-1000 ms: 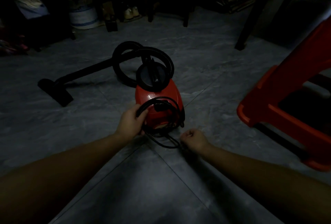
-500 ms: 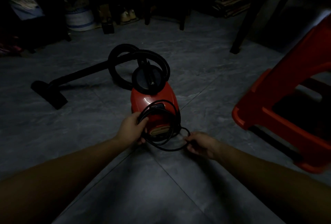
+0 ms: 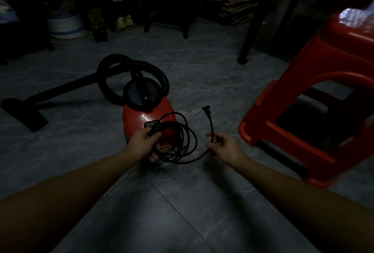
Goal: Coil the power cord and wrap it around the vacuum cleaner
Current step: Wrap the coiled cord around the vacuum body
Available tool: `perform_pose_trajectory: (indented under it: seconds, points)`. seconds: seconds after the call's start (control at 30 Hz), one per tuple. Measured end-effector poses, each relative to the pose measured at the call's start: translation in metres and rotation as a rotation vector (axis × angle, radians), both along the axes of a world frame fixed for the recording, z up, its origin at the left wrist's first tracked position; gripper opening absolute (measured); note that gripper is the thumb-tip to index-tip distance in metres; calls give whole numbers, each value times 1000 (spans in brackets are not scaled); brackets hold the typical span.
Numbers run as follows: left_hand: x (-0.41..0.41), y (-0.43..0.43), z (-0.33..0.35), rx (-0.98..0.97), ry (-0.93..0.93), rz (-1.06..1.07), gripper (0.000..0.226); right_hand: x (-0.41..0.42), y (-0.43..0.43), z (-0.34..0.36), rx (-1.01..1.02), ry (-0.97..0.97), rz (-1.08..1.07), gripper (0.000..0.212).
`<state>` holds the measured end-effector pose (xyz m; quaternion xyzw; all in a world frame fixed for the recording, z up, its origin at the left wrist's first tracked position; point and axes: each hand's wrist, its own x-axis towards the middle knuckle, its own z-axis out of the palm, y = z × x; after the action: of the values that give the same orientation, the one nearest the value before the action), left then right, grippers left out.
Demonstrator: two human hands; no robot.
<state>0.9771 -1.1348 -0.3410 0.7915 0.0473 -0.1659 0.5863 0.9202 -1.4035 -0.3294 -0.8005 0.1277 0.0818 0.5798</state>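
1. Several loops of the black cord [image 3: 183, 141] are gripped in the closed left hand [image 3: 144, 144], over the red vacuum cleaner [image 3: 139, 117] on the floor [image 3: 182, 202].
2. The cord's loose end is pinched by the right hand [image 3: 224, 147], with the plug [image 3: 206, 110] pointing upward.

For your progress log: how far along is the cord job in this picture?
Done: most of the power cord is gathered into loops, gripped by the left hand over the red vacuum cleaner. In hand: the right hand holds the last stretch, with the plug sticking up. Left: adding that tail and wrapping the coil around the vacuum.
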Motion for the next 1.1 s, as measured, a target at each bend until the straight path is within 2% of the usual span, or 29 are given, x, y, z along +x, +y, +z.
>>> perform_pose_trajectory:
  seconds: [0.17,0.23,0.3,0.5,0.7,0.83,1.1]
  points:
    - [0,15,9,41,61,-48,14,16,22,7,-401,-411,235,43]
    - [0,23,10,72,63,-77,15,21,40,17,-461,-583,326,47]
    - [0,31,11,82,62,-96,19,26,58,22,-470,-673,390,47]
    - [0,51,18,10,126,-94,34,44,90,16,-475,-756,431,43]
    - [4,64,11,-156,257,-107,49,46,103,13,-498,-718,443,45]
    - [6,63,12,-242,326,-150,52,49,104,13,-554,-690,391,45]
    - [12,61,11,-516,504,-170,51,48,104,3,-442,-618,276,34]
